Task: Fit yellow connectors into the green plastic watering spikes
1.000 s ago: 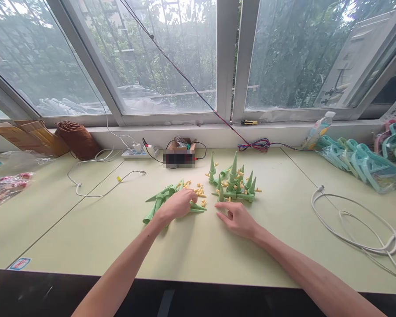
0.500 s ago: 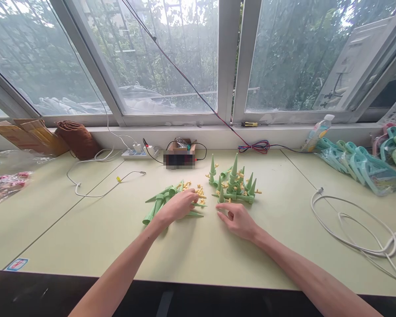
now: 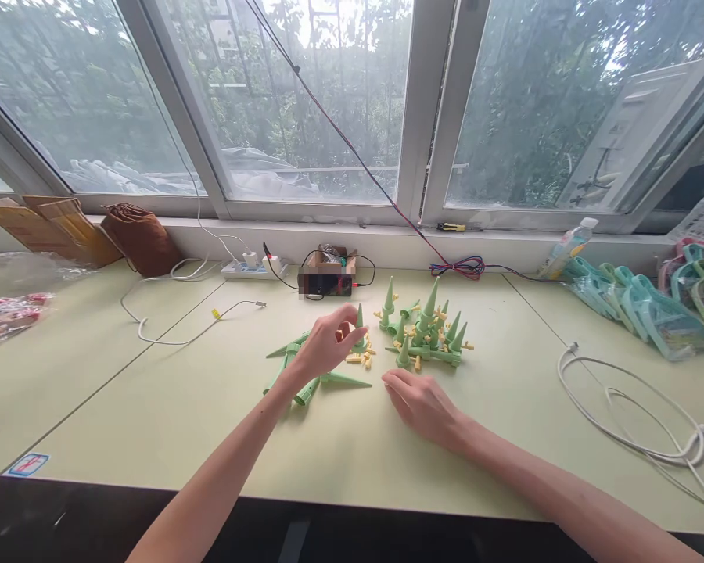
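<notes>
Left grip has risen, my fingers and thumb round one green spike, upright probably so its point stays clear, by the yellow pegs. Right grip rests curled near standing spikes; can't tell whether I'm holding anything.

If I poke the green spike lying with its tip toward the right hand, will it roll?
Maybe: the green spike tapers, so it would probably curve rather than roll straight. It looks like plastic, so it's likely light and stiff. The green tube beside it might block it.
</notes>
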The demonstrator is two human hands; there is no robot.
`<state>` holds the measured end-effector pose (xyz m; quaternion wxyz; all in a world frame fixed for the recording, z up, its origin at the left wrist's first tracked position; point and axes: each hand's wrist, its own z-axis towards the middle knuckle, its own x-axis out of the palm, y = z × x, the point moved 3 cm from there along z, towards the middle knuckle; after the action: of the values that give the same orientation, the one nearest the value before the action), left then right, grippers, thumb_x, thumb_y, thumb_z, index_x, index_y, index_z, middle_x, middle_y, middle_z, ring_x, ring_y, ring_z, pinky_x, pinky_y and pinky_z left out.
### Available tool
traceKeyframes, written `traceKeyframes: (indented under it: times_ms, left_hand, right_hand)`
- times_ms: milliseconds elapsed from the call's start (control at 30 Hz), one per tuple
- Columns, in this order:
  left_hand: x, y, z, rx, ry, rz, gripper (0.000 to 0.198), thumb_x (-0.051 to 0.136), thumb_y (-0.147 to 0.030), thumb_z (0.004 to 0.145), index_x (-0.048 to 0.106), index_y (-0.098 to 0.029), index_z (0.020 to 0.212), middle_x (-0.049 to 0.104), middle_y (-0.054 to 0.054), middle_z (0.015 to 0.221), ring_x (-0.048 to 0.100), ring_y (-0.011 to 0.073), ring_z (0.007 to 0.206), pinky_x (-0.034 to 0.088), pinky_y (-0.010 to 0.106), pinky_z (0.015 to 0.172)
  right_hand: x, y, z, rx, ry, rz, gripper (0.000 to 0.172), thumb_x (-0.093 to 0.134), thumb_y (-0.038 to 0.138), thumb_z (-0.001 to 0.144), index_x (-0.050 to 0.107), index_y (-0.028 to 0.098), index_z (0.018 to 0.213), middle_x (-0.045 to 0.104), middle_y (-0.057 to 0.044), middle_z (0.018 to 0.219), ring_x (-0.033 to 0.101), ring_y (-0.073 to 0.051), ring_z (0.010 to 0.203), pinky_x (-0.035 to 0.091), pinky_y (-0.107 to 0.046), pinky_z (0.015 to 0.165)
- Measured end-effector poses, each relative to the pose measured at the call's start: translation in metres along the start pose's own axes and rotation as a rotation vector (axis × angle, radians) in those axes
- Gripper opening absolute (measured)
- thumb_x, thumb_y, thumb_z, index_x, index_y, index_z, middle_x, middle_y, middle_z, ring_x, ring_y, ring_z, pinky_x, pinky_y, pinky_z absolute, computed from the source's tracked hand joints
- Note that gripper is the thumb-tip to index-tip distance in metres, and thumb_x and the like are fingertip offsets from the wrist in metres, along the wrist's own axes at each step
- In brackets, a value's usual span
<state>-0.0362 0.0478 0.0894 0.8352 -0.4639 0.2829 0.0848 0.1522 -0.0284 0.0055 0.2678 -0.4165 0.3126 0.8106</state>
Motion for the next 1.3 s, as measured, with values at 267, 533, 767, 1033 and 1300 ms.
traceKeyframes:
  times_ms: [267,533,767,1033,1300]
  left_hand:
    - [0.010,0.010,0.022,-0.155,-0.252,-0.549,0.038,0.073,-0.047,0.081,0.046,-0.021,0.085,0.050,-0.006,0.070,0.036,0.0024,0.044,0.025,0.014,0.035]
    - [0.026,0.020,0.035,-0.234,-0.233,-0.797,0.043,0.076,-0.053,0.077,0.050,-0.019,0.085,0.050,-0.007,0.068,0.025,-0.0003,0.039,0.019,0.015,0.032]
    - [0.032,0.037,0.037,-0.209,-0.186,-0.892,0.042,0.071,-0.052,0.082,0.043,-0.021,0.079,0.043,-0.010,0.056,0.026,0.0021,0.035,0.020,0.016,0.032]
    - [0.031,0.038,0.041,-0.176,-0.178,-0.901,0.041,0.070,-0.052,0.084,0.044,-0.021,0.078,0.041,-0.010,0.052,0.028,0.0025,0.034,0.021,0.015,0.032]
    - [0.026,0.040,0.031,-0.231,-0.265,-0.917,0.040,0.069,-0.050,0.085,0.041,-0.022,0.081,0.049,-0.009,0.057,0.028,0.0022,0.034,0.021,0.014,0.031]
  right_hand:
    - [0.012,0.006,0.055,0.142,0.132,-0.090,0.018,0.046,0.016,0.100,0.063,0.017,0.094,0.061,-0.005,0.095,0.048,-0.009,0.057,0.027,-0.023,0.052]
    - [0.038,0.008,0.090,0.269,0.237,-0.216,0.010,0.055,0.019,0.095,0.064,0.015,0.091,0.059,-0.007,0.095,0.056,-0.014,0.064,0.029,-0.026,0.053]
    - [0.044,0.006,0.093,0.246,0.281,-0.277,0.011,0.052,0.018,0.097,0.062,0.014,0.098,0.060,-0.009,0.097,0.058,-0.015,0.061,0.029,-0.027,0.050]
    - [0.044,0.015,0.096,0.078,0.367,-0.393,0.019,0.051,-0.002,0.086,0.060,0.013,0.093,0.058,-0.009,0.091,0.052,-0.014,0.059,0.033,-0.027,0.048]
    - [0.033,0.025,0.080,-0.027,0.182,-0.424,0.021,0.044,-0.003,0.092,0.057,0.014,0.090,0.059,-0.008,0.092,0.051,-0.014,0.057,0.032,-0.027,0.047]
